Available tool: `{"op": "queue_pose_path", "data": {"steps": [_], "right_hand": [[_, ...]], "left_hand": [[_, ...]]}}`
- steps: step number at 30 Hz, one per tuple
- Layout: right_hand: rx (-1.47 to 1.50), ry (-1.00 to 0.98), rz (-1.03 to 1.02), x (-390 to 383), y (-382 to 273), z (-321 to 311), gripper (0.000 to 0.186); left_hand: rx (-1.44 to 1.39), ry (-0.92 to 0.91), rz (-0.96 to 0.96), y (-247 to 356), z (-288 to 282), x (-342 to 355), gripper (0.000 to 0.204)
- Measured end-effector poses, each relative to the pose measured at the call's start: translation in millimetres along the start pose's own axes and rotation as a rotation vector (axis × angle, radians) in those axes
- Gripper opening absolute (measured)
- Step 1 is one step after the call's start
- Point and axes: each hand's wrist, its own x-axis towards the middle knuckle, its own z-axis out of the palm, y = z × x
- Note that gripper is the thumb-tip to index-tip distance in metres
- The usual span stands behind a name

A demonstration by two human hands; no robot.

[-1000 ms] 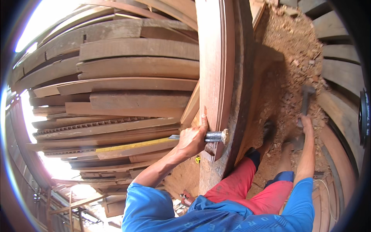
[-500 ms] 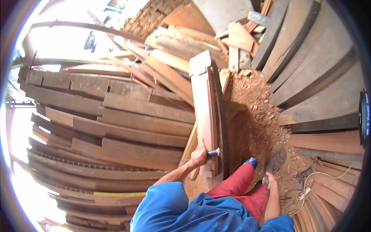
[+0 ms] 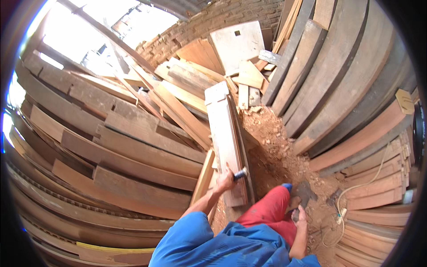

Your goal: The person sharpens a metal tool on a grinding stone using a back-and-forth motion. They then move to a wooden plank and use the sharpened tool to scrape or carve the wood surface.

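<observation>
My left hand [image 3: 225,180] is closed around a chisel, its dark handle [image 3: 240,173] sticking out to the right. It rests over the near end of a long reddish wooden beam [image 3: 225,142], which lies lengthwise in front of me on a darker timber. The chisel's blade is hidden by the hand. Low on the right, beside my red trouser leg, my right hand [image 3: 300,216] is wrapped round the handle of a dark mallet [image 3: 306,192]. The mallet head hangs above the chip-covered floor, apart from the beam.
Stacked boards [image 3: 133,178] fill the left side. More planks [image 3: 338,89] lean along the right. Wood chips [image 3: 271,133] cover the floor. A pale cable [image 3: 342,196] loops at the right. Scrap wood and a white panel [image 3: 240,44] stand before a brick wall [image 3: 231,18].
The view has tilted up and turned, showing more wall and shifting everything. My left hand keeps the chisel over the beam's near end; my right hand still holds the mallet low.
</observation>
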Motion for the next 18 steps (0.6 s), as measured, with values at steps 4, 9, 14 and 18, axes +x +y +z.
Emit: {"op": "queue_pose_path", "data": {"steps": [4,9,14,18], "right_hand": [[-0.258,-0.146,-0.261,-77,-12,45,0.031],[-0.516,-0.299,-0.626,-204,-38,128,0.034],[-0.51,-0.496,-0.949,-302,-24,193,0.036],[-0.407,-0.554,-1.246,-322,-4,225,0.033]], "left_hand": [[-0.116,0.134,0.099,-24,40,23,0.123],[-0.084,0.119,0.067,-16,25,16,0.076],[-0.244,0.162,0.074,-19,24,5,0.076],[-0.246,0.109,0.152,-19,15,-6,0.09]]}}
